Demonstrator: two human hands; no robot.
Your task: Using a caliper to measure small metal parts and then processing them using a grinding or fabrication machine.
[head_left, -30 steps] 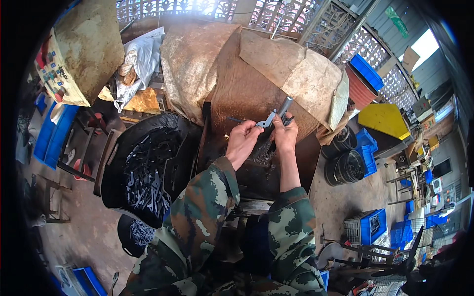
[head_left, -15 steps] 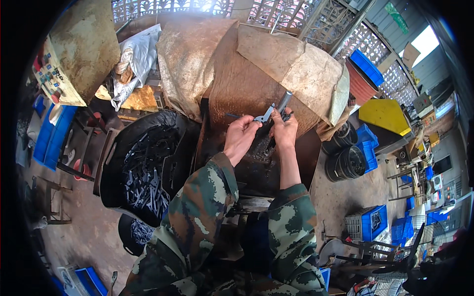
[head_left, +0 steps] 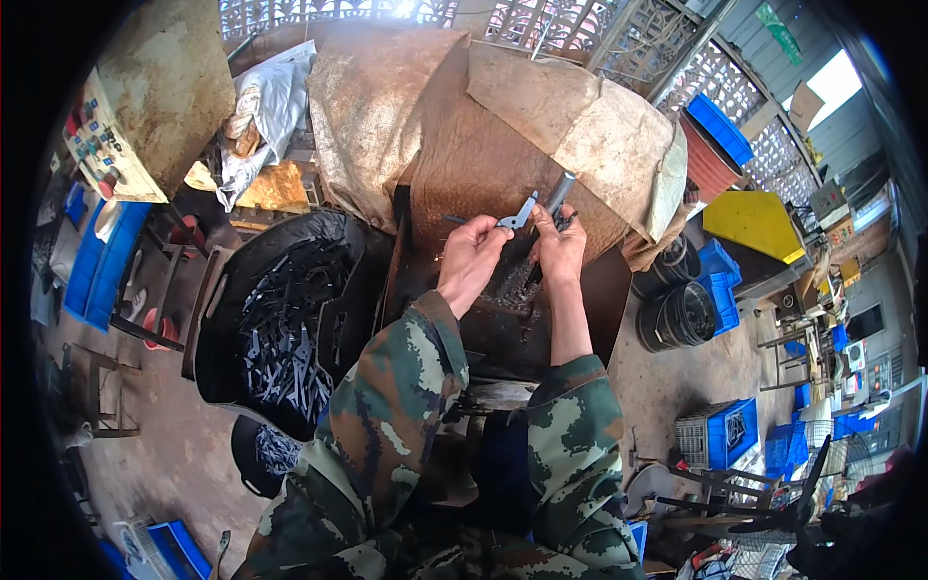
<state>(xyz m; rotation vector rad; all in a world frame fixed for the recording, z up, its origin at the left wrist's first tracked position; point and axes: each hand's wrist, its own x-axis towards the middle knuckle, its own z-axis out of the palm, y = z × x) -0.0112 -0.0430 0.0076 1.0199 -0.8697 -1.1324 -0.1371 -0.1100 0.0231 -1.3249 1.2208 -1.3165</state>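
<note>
Dark workbench (head_left: 503, 333) bears metal scraps (head_left: 507, 285).

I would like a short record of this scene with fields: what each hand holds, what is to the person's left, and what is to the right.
left hand: left hand pinches a small flat grey metal piece at the fingers
right hand: right hand grips a grey metal rod
surface under hands: dark workbench draped with brown sacking
person's left: black tub full of dark metal pieces
person's right: black buckets, blue crates
</note>
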